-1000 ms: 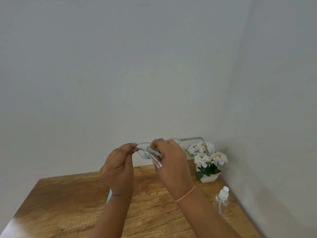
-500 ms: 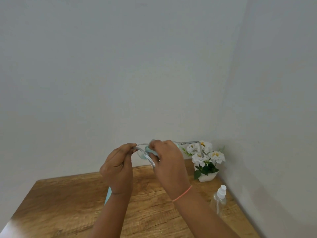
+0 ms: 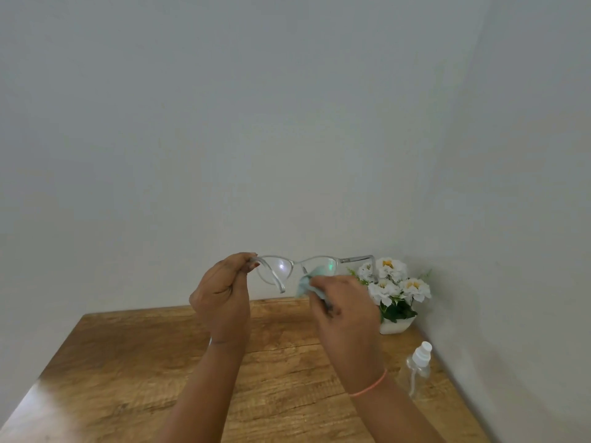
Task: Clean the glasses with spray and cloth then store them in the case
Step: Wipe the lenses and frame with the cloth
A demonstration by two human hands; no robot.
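Observation:
Clear-framed glasses [image 3: 287,266] are held up in the air above the wooden table [image 3: 128,362], temples unfolded. My left hand [image 3: 224,298] pinches the frame at its left hinge. My right hand [image 3: 345,314] grips a small pale blue cloth [image 3: 308,282], which touches the lower part of the right lens. A clear spray bottle [image 3: 417,366] with a white nozzle stands on the table at the right, by the wall. No glasses case is in view.
A white pot of white flowers [image 3: 395,295] sits in the back right corner of the table, just behind my right hand. Grey walls close off the back and the right side.
My right hand has shifted right with the cloth, from the left lens to the right lens. The left lens now shows uncovered. My left hand keeps its hold.

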